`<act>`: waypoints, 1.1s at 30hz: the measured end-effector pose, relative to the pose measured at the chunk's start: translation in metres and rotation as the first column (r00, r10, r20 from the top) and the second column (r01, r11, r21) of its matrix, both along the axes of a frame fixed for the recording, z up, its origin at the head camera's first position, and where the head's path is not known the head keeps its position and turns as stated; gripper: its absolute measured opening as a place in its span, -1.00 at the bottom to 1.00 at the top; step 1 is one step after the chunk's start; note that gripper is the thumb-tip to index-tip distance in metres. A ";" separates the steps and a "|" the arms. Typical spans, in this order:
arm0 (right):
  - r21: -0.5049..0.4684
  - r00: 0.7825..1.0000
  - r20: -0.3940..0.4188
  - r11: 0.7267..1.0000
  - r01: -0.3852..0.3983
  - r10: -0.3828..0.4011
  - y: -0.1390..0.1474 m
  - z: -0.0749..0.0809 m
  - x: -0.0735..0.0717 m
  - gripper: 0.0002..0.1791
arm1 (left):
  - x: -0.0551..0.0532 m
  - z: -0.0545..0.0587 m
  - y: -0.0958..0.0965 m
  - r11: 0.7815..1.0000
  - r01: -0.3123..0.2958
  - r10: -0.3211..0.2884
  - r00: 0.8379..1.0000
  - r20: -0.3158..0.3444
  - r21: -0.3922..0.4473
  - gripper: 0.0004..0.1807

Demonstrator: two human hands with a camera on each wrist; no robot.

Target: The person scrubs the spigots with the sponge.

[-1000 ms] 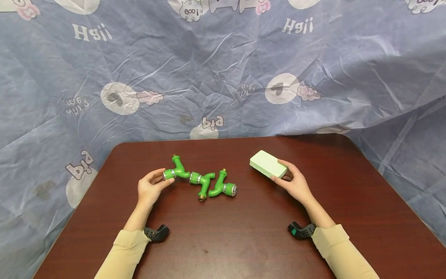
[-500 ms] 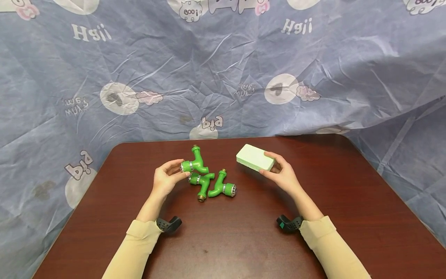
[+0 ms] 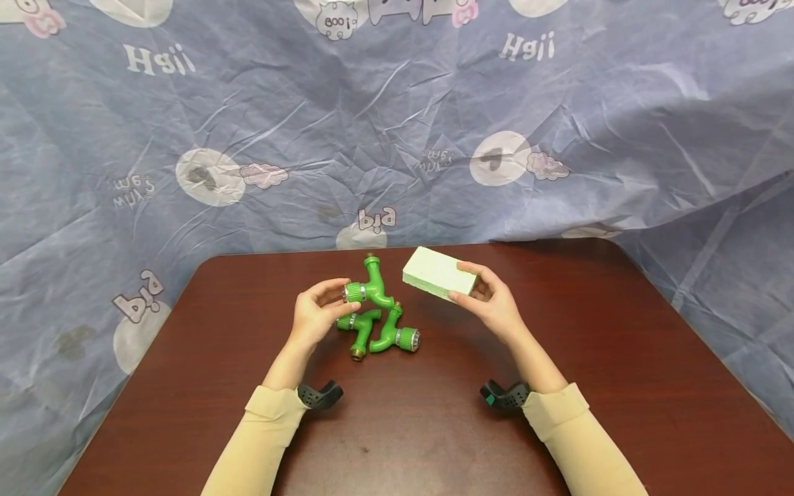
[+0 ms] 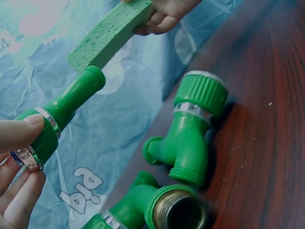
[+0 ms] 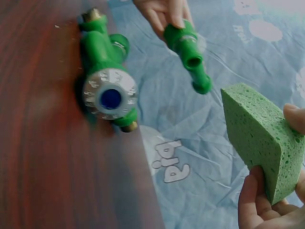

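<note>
Presently, left fingers [image 3: 331, 284] pinched one green tap [image 3: 375, 284]; right fingers [image 3: 479, 270] gripped a green sponge [image 3: 437, 271]; two further taps [image 3: 387, 335] lay on the surface [image 3: 397, 427].

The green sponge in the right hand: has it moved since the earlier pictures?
Yes. In the head view, the green sponge has shifted left and somewhat higher, judged against the far edge of the brown table.
</note>
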State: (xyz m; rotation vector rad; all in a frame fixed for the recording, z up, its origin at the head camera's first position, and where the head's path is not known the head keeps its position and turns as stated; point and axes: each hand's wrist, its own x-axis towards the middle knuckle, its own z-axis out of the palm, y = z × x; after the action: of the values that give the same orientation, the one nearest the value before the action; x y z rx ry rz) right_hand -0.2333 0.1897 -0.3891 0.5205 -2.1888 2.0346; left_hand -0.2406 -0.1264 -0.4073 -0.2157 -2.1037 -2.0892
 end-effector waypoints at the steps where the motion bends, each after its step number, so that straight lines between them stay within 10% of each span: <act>1: -0.009 1.000 -0.008 1.000 -0.014 0.013 -0.001 0.000 0.002 -0.38 | 0.001 0.001 0.001 1.000 0.004 -0.004 1.000 -0.006 0.008 -0.47; 20: -0.167 0.976 -0.104 0.964 -0.206 0.190 -0.022 0.005 0.019 -0.35 | 0.019 0.004 0.020 0.999 0.027 -0.024 0.997 -0.073 0.028 -0.48; 33: -0.109 0.976 -0.147 0.978 -0.179 0.162 -0.036 0.004 0.028 -0.32 | 0.028 0.007 0.034 0.999 0.043 -0.044 0.990 -0.136 -0.008 -0.50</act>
State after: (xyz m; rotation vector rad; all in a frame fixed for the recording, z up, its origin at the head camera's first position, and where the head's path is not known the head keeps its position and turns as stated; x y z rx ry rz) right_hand -0.2051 0.1539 -0.3847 0.8334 -1.9897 2.1276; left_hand -0.2129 -0.0925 -0.4006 -0.3967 -2.0430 -2.0306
